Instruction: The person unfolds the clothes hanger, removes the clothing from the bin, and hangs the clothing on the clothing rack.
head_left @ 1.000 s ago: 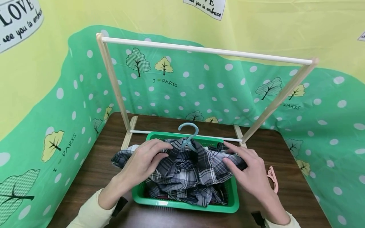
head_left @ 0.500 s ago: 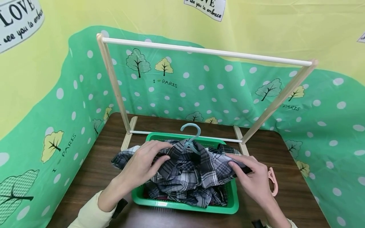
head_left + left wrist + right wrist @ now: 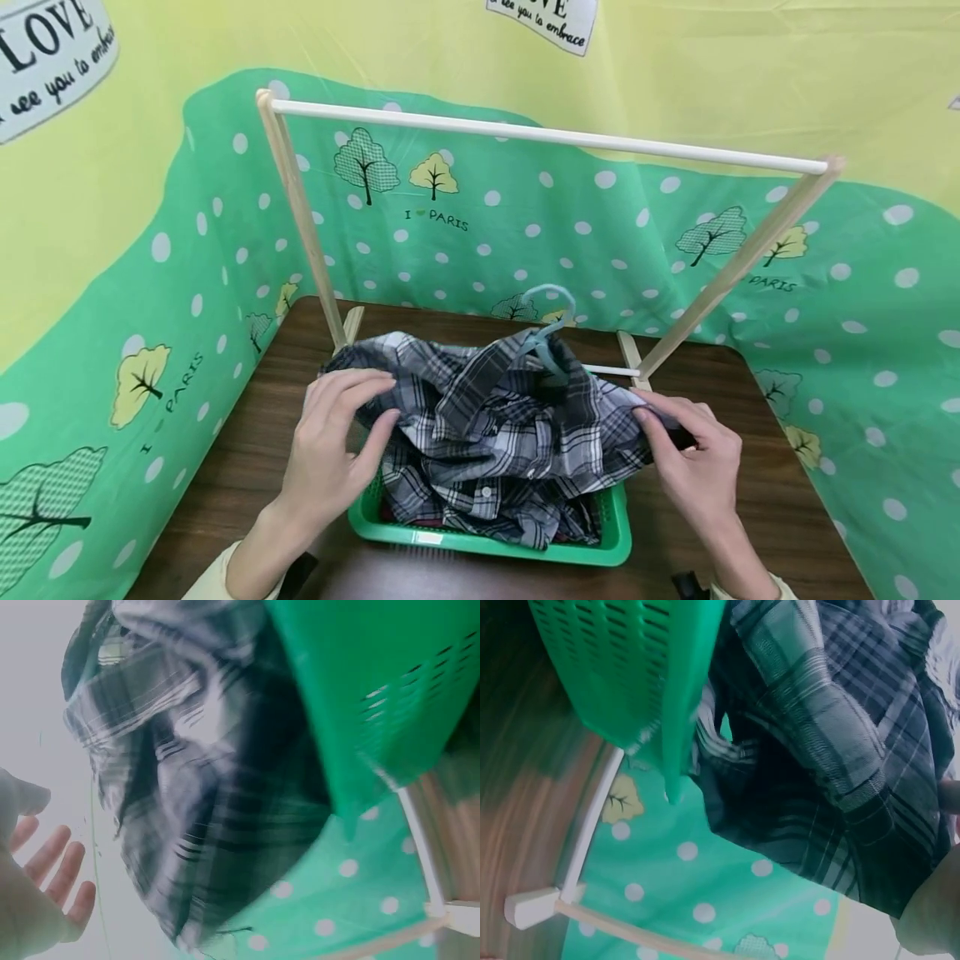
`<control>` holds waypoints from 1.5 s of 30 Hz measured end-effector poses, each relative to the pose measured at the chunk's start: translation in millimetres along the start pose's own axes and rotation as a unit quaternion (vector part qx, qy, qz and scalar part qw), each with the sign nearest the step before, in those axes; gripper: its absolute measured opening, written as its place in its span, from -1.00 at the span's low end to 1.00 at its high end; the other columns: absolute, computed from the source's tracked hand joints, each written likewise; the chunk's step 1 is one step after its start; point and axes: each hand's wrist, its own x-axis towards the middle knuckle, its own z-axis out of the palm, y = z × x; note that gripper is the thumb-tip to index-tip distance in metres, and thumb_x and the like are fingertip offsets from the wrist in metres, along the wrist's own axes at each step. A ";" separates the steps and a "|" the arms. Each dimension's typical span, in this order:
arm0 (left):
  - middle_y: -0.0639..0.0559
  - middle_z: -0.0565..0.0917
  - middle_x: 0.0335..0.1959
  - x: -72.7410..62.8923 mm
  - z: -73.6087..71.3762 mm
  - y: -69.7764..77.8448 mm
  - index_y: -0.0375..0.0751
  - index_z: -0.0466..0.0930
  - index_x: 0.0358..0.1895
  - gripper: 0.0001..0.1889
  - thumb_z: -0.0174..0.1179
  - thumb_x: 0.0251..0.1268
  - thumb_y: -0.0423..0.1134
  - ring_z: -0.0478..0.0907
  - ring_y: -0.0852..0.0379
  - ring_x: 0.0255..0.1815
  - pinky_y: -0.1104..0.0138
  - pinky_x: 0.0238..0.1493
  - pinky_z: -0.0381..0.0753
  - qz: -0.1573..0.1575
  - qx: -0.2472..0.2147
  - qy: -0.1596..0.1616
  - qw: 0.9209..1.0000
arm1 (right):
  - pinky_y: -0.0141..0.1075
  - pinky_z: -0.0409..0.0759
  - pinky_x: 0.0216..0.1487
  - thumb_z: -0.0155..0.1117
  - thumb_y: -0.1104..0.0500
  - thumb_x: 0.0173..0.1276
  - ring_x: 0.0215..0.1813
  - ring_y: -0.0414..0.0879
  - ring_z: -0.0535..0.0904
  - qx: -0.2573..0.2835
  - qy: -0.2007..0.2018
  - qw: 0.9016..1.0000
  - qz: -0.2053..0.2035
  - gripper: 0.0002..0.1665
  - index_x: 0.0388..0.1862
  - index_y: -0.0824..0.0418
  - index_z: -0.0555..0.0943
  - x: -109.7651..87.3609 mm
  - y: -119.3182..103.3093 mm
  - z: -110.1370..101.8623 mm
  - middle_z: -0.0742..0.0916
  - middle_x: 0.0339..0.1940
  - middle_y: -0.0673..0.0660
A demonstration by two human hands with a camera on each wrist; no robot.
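Grey shirt (image 3: pixel 487 442) (plaid), pinched in right hand (image 3: pixel 699 457).

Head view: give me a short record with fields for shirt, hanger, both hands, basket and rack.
shirt: plaid, held above basket
hanger: light blue, at shirt's collar, hook pointing up
left hand: near shirt, gripping nothing
right hand: pinches shirt
basket: green, on table
rack: behind basket, white bars, wooden uprights
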 end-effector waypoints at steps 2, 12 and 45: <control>-0.28 0.80 0.08 -7.8 -3.4 -2.5 -0.41 0.73 0.15 -0.61 0.21 0.81 -0.07 0.68 -0.21 0.13 0.38 0.56 0.41 -0.011 -0.002 0.011 1.000 | -0.63 0.53 -0.02 0.50 0.72 0.16 -0.10 -0.45 0.69 0.000 0.017 1.000 0.007 -0.62 -0.08 0.48 0.88 4.3 1.4 -3.2 0.86 -0.02 -0.40; -0.24 0.69 0.28 -57.3 -10.6 -23.3 -0.37 0.62 0.36 -0.50 0.50 0.40 -0.48 0.60 -0.11 0.32 0.64 0.53 0.27 -0.187 0.018 -0.079 0.979 | -0.61 0.70 0.04 0.41 0.69 0.33 0.00 -0.39 0.86 0.035 0.072 0.996 0.026 -0.74 -0.01 0.66 0.80 28.1 5.5 -27.8 0.92 -0.02 -0.21; -0.04 0.74 0.48 -106.7 -11.8 -30.2 0.03 0.64 0.48 -0.60 0.29 0.72 -0.30 0.61 -0.26 0.57 -0.32 0.44 0.63 -0.374 -0.056 -0.228 0.897 | -0.68 0.59 0.00 0.44 0.30 0.58 -0.14 -0.65 0.72 -0.134 0.192 0.964 0.124 -0.78 0.07 0.34 0.91 99.2 41.6 -89.6 0.82 -0.18 -0.49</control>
